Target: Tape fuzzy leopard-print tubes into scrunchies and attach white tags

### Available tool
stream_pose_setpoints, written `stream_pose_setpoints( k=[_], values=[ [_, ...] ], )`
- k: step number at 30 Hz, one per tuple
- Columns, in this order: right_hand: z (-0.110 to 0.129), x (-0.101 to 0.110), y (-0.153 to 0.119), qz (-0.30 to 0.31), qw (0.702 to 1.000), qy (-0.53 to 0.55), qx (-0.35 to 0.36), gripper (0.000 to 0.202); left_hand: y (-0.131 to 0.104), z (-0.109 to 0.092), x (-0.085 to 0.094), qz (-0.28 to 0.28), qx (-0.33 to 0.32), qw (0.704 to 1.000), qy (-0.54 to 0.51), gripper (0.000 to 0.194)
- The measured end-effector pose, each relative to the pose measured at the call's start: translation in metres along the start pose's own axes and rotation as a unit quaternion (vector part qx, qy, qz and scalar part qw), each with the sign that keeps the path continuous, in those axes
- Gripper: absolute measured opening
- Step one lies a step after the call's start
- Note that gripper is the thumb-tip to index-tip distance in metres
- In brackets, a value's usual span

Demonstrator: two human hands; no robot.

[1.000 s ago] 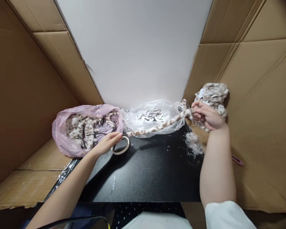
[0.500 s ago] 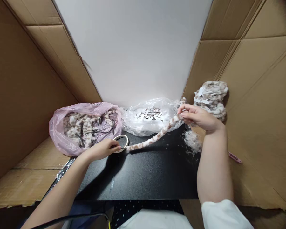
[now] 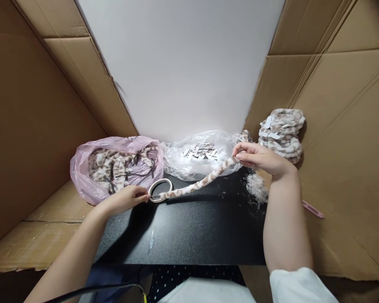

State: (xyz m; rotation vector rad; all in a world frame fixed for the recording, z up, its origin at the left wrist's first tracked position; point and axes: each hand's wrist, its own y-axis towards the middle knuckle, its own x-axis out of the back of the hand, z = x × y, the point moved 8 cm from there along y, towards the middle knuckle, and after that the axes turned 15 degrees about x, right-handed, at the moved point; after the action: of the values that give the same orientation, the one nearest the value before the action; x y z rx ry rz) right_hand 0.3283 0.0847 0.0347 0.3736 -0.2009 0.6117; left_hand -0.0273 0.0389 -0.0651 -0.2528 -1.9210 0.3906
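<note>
A long plush fabric strip (image 3: pixel 199 184), white with brown spots, stretches between my two hands above the black table. My right hand (image 3: pixel 261 158) is closed on its upper right end in a pinch. At the lower left end, a short dark cord (image 3: pixel 156 197) sticks out of the plush, and the fingertips of my left hand (image 3: pixel 128 198) pinch it. The cord passes over a cream-coloured ring (image 3: pixel 169 184), which looks like a roll of tape, lying beside the left fingertips.
A pink plastic bag (image 3: pixel 82 176) at left holds spotted plush pieces with dark cords. A clear bag (image 3: pixel 177 166) contains white label-like pieces. Bundled plush pieces (image 3: pixel 282 136) lean at right. Loose fluff (image 3: pixel 256 188) and a pink tool (image 3: pixel 313 209) lie near my right forearm.
My left hand has moved left, away from the plush end, and more of the dark cord shows. My right hand keeps its pinch, almost in the same place.
</note>
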Motion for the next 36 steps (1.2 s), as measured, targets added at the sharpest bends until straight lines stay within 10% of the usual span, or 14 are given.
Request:
stream_pose_setpoints(
  k=[4, 11, 22, 30, 36],
  values=[
    [0.009, -0.028, 0.01, 0.071, 0.997, -0.02, 0.014, 0.018, -0.027, -0.06, 0.018, -0.149, -0.116, 0.98, -0.062, 0.048],
    [0.013, -0.07, 0.027, 0.148, 0.988, -0.026, 0.048, 0.021, -0.015, -0.184, -0.035, 0.095, -0.284, 0.883, -0.36, 0.038],
    [-0.006, -0.053, 0.036, 0.082, 0.995, -0.051, 0.025, 0.02, 0.0, -0.185, -0.093, 0.317, -0.215, 0.742, -0.55, 0.04],
    [-0.002, 0.021, 0.022, -0.239, 0.963, -0.095, 0.08, 0.033, 0.011, -0.16, -0.062, 0.256, -0.19, 0.68, -0.66, 0.041],
    [-0.007, -0.062, 0.033, 0.085, 0.995, -0.045, -0.02, 0.049, 0.007, -0.166, -0.032, 0.21, -0.232, 0.693, -0.649, 0.042]
  ],
)
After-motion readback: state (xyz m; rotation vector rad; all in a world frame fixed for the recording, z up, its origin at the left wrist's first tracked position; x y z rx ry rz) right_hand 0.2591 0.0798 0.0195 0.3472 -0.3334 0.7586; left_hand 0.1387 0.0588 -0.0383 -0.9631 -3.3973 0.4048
